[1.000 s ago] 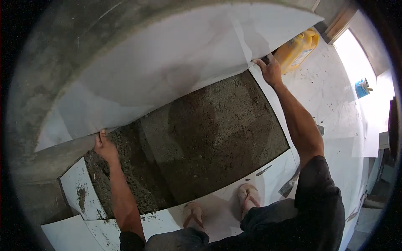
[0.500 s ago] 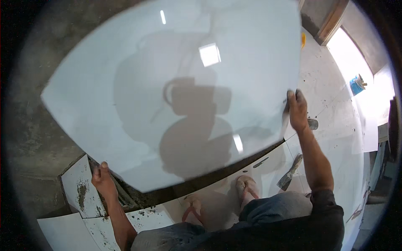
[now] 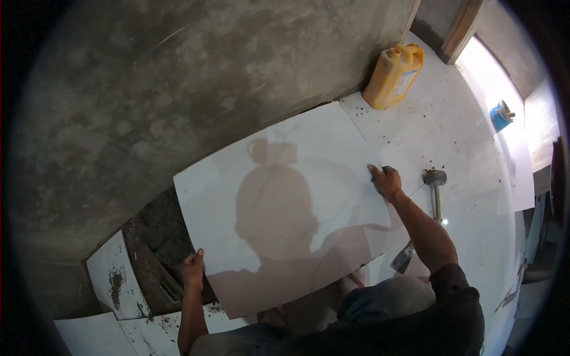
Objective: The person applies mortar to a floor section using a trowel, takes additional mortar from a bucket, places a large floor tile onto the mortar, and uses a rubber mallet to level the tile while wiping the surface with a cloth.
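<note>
A large white tile [image 3: 285,207] spans the space between the two hands. The left hand [image 3: 193,270] pinches its left edge, thumb uppermost; the right hand [image 3: 388,184] grips the opposite edge, its fingers apparently curled beneath, though the underside is hidden. Dark mortar [image 3: 159,225] lies beyond and left of the left hand. Right of the right hand is a mallet [image 3: 435,178]; nearer the body, a trowel [image 3: 403,259]; farther beyond, a yellow jug [image 3: 389,80].

Mottled grey wall [image 3: 148,77], pale tiled floor [image 3: 475,178], brown wooden frame [image 3: 463,31], bright light [image 3: 490,64]
</note>
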Tool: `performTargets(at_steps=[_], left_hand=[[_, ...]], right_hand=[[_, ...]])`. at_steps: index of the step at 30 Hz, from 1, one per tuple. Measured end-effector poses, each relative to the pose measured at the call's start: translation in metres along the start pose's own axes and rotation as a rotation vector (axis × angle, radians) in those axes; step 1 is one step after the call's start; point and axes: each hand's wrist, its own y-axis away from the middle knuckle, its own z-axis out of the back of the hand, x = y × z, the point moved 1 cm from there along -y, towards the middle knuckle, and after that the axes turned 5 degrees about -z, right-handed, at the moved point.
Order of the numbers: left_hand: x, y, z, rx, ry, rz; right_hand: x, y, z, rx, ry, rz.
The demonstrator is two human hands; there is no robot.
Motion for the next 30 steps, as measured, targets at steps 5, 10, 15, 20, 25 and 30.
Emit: performTargets(at_steps=[5, 10, 15, 20, 25, 30], left_hand=[[0.012, -0.019, -0.024, -0.003, -0.061, 0.068], [0.011, -0.034, -0.037, -0.038, -0.113, 0.104], [0.011, -0.047, -0.049, 0.024, -0.256, 0.181], [0.021, -0.058, -0.061, 0.059, -0.106, 0.205], [0.014, -0.062, -0.076, 0.085, -0.134, 0.257], [0.004, -0.06, -0.088, -0.019, -0.089, 0.285]], right_hand=[[0.007, -0.024, -0.018, 0.04, 0.098, -0.151], [0.007, -0.044, -0.032, 0.081, 0.032, -0.151], [0.002, -0.06, -0.043, 0.081, 0.108, -0.147], [-0.006, -0.07, -0.041, 0.082, 0.104, -0.232], [-0.009, -0.08, -0.035, 0.055, 0.1, -0.228], [-0.01, -0.095, -0.041, 0.062, 0.084, -0.203]])
